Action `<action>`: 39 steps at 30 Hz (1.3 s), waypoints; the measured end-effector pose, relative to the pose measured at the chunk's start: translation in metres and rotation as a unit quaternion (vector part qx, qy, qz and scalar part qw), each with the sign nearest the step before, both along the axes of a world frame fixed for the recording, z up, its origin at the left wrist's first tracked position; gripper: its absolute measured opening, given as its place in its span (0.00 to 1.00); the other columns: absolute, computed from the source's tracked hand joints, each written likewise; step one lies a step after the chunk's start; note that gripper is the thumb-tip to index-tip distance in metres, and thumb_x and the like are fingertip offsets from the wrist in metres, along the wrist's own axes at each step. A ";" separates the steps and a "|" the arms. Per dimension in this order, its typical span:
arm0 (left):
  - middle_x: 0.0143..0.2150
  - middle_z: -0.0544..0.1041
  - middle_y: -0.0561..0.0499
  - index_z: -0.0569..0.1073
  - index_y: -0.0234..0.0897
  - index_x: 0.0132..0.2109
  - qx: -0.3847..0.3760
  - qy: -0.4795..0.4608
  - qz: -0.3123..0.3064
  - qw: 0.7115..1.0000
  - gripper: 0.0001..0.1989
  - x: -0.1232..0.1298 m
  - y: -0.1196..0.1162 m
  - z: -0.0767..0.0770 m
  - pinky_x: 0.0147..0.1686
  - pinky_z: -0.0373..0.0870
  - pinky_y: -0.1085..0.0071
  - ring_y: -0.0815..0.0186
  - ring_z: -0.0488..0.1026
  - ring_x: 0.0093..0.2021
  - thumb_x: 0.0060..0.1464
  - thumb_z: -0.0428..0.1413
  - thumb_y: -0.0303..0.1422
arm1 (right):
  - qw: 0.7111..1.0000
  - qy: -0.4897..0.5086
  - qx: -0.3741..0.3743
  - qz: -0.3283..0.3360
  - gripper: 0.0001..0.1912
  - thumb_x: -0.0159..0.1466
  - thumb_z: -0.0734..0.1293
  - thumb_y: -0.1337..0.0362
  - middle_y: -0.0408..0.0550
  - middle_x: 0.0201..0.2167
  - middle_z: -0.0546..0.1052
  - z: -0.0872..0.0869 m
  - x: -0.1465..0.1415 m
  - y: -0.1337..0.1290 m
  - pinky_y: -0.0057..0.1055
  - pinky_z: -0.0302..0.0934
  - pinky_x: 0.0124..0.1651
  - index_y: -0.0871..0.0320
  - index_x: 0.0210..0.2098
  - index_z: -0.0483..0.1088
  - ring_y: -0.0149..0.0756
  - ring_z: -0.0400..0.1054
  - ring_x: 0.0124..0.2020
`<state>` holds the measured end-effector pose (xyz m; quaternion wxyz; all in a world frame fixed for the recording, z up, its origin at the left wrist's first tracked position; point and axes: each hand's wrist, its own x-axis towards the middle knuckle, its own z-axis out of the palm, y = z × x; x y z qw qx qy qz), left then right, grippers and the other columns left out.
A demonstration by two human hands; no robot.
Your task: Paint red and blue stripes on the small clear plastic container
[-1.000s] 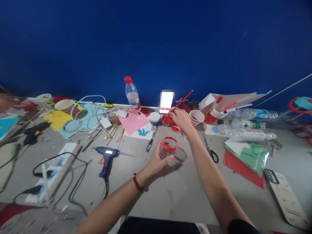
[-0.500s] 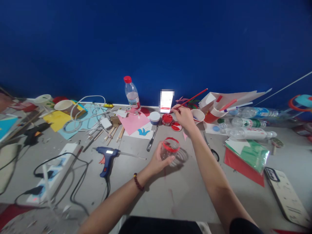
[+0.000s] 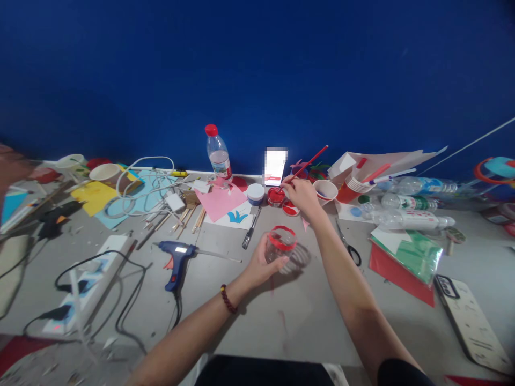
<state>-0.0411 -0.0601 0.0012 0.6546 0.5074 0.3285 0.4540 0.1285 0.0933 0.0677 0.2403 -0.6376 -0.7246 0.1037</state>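
Observation:
My left hand (image 3: 263,261) is wrapped round a clear plastic cup-like piece (image 3: 280,249) whose rim is coated in red paint. In my right hand (image 3: 300,192) is a red-handled paintbrush (image 3: 311,162), pinched by the fingers and slanting up to the right. Its lower end reaches into a small open jar of red paint (image 3: 276,198). Close below that hand lies the jar's lid (image 3: 290,208), smeared with red. A white-lidded jar (image 3: 255,194) stands left of the red paint.
A blue glue gun (image 3: 179,260) lies left, near a power strip (image 3: 94,284) with cables. Behind stand a red-capped bottle (image 3: 219,158) and a lit phone (image 3: 275,167). To the right are scissors (image 3: 350,246), a paper cup (image 3: 326,191), plastic bottles (image 3: 414,219) and another phone (image 3: 470,321).
My right hand has shifted slightly left and the brush with it, its lower end now in the red paint jar. My left hand and the clear piece have stayed put.

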 end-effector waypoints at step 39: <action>0.44 0.82 0.42 0.80 0.36 0.44 -0.090 -0.071 0.017 0.993 0.27 0.000 0.014 -0.003 0.53 0.70 0.54 0.54 0.77 0.46 0.41 0.71 0.50 | 0.818 0.574 0.023 -0.040 0.26 0.49 0.79 0.44 0.40 0.21 0.75 0.030 0.018 -0.058 0.26 0.64 0.18 0.56 0.29 0.68 0.33 0.74 0.20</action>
